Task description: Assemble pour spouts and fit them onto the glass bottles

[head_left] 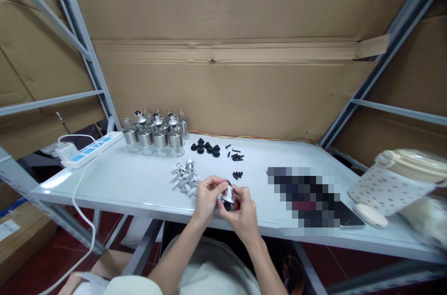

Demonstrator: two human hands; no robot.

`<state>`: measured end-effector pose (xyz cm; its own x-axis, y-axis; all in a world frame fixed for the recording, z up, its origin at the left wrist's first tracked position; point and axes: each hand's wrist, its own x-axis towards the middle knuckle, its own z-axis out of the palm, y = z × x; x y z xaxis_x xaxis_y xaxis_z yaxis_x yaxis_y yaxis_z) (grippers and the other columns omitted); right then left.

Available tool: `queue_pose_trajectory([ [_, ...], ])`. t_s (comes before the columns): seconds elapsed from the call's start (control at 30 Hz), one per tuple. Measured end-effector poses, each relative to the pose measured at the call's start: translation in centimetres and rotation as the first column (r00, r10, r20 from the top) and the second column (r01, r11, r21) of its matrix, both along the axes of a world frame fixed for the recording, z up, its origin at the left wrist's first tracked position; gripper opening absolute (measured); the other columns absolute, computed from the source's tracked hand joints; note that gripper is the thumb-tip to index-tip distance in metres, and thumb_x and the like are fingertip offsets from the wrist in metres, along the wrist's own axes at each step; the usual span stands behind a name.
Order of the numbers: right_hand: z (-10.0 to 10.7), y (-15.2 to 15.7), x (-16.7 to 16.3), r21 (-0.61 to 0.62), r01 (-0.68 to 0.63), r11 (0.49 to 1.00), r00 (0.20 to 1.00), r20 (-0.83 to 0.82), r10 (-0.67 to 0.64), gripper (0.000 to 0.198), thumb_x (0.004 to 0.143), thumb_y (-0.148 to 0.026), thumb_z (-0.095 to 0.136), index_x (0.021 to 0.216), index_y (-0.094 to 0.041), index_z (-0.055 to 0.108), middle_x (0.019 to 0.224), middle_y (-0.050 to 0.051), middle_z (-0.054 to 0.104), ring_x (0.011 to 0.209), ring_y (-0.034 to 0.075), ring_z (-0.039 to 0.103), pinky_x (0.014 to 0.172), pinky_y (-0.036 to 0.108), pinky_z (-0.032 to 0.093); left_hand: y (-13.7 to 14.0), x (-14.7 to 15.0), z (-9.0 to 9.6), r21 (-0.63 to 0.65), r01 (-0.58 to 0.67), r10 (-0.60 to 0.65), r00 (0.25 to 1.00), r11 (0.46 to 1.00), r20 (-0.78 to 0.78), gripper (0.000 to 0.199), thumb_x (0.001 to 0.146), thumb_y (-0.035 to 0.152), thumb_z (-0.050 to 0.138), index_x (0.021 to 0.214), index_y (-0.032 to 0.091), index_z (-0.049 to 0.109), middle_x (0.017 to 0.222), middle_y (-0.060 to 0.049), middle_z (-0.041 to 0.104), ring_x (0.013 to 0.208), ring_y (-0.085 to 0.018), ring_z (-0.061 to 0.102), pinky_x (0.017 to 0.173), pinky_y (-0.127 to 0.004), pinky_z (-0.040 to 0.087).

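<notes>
Between my hands, over the table's front edge, is a silver bottle pourer [227,194] with a black base and a small black piece at its top. My left hand [211,194] pinches near the top of the pourer with thumb and forefinger. My right hand [242,210] is closed around the lower part, its thumb at the black base. Left of my hands lies a pile of silver spout pieces [186,177]. Just beyond are small black caps [238,175], with thin black sticks [237,157] and black ribbed stoppers [210,148] further back.
Several glass bottles [161,140] with metal sleeves stand at the back left, some topped with pourers. A white power strip [91,150] lies at the left edge. On the right are a blurred-out dark object [307,197], a white oval item [370,215] and a dotted container [391,183].
</notes>
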<state>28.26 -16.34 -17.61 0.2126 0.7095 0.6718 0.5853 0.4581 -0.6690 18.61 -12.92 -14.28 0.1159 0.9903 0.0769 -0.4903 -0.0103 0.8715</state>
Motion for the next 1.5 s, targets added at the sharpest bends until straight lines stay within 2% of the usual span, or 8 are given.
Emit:
queue_pose_trajectory([
  [0.2,0.5,-0.1,0.2,-0.027,-0.035,0.999,0.999,-0.027,0.034,0.028,0.067,-0.027,0.063,0.089,-0.02,0.046,0.052,-0.01,0.041,0.041,0.007,0.038,0.039,0.018,0.037,0.1,0.0,-0.3,0.064,-0.031,0.034,0.998,0.997,-0.047,0.022,0.059,0.031,0.078,0.065,0.012,0.066,0.056,0.002,0.059,0.052,-0.008,0.051,0.056,-0.021,0.043],
  [0.33,0.5,-0.2,0.1,-0.022,-0.061,0.998,0.993,-0.104,0.058,0.031,0.071,-0.028,0.063,0.096,-0.019,0.047,0.058,-0.007,0.052,0.044,0.009,0.047,0.041,0.019,0.042,-0.5,-0.5,0.3,0.362,-0.054,0.173,0.936,0.931,-0.306,0.012,0.075,0.027,0.066,0.076,0.015,0.07,0.071,-0.003,0.064,0.067,-0.014,0.059,0.064,-0.024,0.046],
  [0.47,0.5,-0.3,0.0,-0.018,-0.045,0.999,0.972,-0.23,0.04,0.037,0.076,-0.029,0.061,0.108,-0.018,0.046,0.079,0.005,0.065,0.063,0.015,0.062,0.053,0.024,0.051,-0.5,-2.2,2.0,0.691,0.058,0.424,0.752,0.72,-0.505,0.016,0.083,0.021,0.057,0.091,0.02,0.071,0.084,-0.005,0.066,0.074,-0.015,0.061,0.07,-0.025,0.048],
  [0.57,0.7,-0.3,0.0,-0.01,0.004,1.0,0.965,-0.263,-0.006,0.039,0.077,-0.028,0.06,0.111,-0.016,0.046,0.079,0.006,0.065,0.064,0.015,0.062,0.055,0.025,0.052,1.3,-5.5,4.3,0.846,-0.086,0.704,0.601,0.527,-0.378,0.016,0.084,0.021,0.055,0.094,0.021,0.068,0.092,-0.006,0.065,0.086,-0.017,0.061,0.077,-0.028,0.048],
  [0.77,0.7,-0.4,0.0,-0.04,0.018,0.999,0.975,-0.22,-0.026,0.039,0.077,-0.029,0.06,0.113,-0.016,0.048,0.077,0.004,0.064,0.062,0.014,0.06,0.054,0.024,0.051,9.6,-15.2,10.0,0.87,-0.457,0.978,-0.002,0.184,-0.208,0.03,0.084,0.024,0.052,0.112,0.016,0.058,0.12,-0.013,0.054,0.119,-0.025,0.046,0.104,-0.042,0.033],
  [0.87,0.5,-0.3,-0.1,-0.046,0.021,0.999,0.981,-0.193,-0.029,0.04,0.078,-0.03,0.059,0.114,-0.016,0.048,0.079,0.005,0.065,0.062,0.014,0.06,0.052,0.024,0.05,13.6,-18.4,10.7,0.809,-0.507,0.894,-0.149,0.299,-0.423,0.046,0.084,0.031,0.052,0.128,0.017,0.048,0.14,-0.016,0.037,0.134,-0.032,0.028,0.109,-0.048,0.025],
  [1.07,0.2,-0.3,0.0,-0.04,0.028,0.999,0.987,-0.159,-0.034,0.041,0.079,-0.03,0.059,0.116,-0.016,0.048,0.079,0.005,0.064,0.062,0.014,0.058,0.05,0.022,0.048,18.1,-20.8,8.2,0.719,-0.414,0.751,-0.116,0.558,-0.65,0.039,0.087,0.035,0.045,0.119,0.014,0.052,0.136,-0.021,0.042,0.133,-0.037,0.028,0.107,-0.055,0.024],
  [1.5,0.4,-0.3,0.0,-0.036,0.021,0.999,0.99,-0.135,-0.025,0.04,0.08,-0.03,0.059,0.116,-0.016,0.048,0.077,0.003,0.062,0.06,0.013,0.057,0.049,0.021,0.047,21.5,-20.5,7.4,0.701,-0.457,0.796,0.024,0.547,-0.605,0.031,0.084,0.019,0.037,0.113,0.01,0.047,0.109,-0.017,0.061,0.102,-0.027,0.058,0.09,-0.039,0.044],
])
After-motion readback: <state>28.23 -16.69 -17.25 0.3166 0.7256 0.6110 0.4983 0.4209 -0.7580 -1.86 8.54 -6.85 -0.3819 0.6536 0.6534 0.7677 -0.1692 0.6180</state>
